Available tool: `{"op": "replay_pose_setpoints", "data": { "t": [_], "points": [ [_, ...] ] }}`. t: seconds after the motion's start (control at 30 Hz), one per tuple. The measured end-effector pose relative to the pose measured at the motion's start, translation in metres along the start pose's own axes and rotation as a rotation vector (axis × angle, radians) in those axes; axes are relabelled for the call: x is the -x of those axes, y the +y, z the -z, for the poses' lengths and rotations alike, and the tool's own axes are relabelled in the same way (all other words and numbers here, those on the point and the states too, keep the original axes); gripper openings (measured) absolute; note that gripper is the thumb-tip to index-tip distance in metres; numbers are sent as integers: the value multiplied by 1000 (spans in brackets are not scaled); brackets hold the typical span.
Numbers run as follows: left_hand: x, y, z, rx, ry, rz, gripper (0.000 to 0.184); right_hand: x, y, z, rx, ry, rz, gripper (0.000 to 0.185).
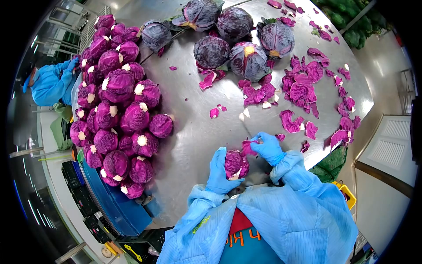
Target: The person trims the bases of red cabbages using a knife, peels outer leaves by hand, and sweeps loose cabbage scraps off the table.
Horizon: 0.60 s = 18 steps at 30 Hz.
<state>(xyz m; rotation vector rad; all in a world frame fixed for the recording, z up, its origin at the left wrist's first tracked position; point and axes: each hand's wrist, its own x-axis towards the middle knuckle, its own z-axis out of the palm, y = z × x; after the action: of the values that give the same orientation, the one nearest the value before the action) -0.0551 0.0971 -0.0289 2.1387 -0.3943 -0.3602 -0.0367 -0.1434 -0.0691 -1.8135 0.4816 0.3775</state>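
My left hand (218, 175), in a blue glove, is wrapped round a small peeled red cabbage (236, 165) close to my body. The cabbage's pale cut end faces down toward me. Just to its right, my gloved right hand (269, 149) is closed in a pinch on a torn purple cabbage leaf (249, 148). That leaf reaches to the cabbage's upper right side; whether it is still attached I cannot tell. Beyond my hands, small leaf scraps (214, 112) and white stem bits (244, 114) lie on the metal table (193, 132).
Several trimmed red cabbages (118, 86) are heaped at the left. Several darker untrimmed cabbages (211, 52) stand at the back. Peeled leaves (302, 90) litter the right side. A blue bin (123, 211) is at the lower left. A person (53, 83) in blue is beyond the heap.
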Motion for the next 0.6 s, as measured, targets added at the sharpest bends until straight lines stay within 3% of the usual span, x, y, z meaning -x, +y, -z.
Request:
{"op": "replay_pose_setpoints", "data": {
  "t": [0.13, 0.17, 0.2, 0.23, 0.3, 0.37, 0.47, 0.53, 0.6],
  "points": [
    [13, -17, 2, 26, 81, -30, 117, -3, 12, 54, 197, 338, 73, 29],
    [14, -16, 2, 18, 87, -39, 117, -10, 32, 71, 294, 453, 293, 30],
    [13, -14, 4, 10, 92, -49, 116, 0, 2, 87, 614, 511, 233, 36],
    [12, -12, 5, 2, 97, -64, 116, -3, -7, 95, 574, 638, 399, 47],
    [10, -9, 4, -21, 98, -81, 117, 3, -32, 93, 493, 691, 364, 52],
    [11, -6, 5, -32, 82, -69, 117, -3, -15, 75, 333, 466, 462, 51],
    [15, -9, 7, -24, 50, -18, 117, -2, -23, 16, -228, -280, 117, 49],
    [20, -18, 3, -11, 47, 3, 116, -1, -26, -20, -225, -469, 146, 48],
    [21, -17, 2, -27, 62, -12, 116, 2, -28, -37, -424, -611, 10, 43]
  ]
}}
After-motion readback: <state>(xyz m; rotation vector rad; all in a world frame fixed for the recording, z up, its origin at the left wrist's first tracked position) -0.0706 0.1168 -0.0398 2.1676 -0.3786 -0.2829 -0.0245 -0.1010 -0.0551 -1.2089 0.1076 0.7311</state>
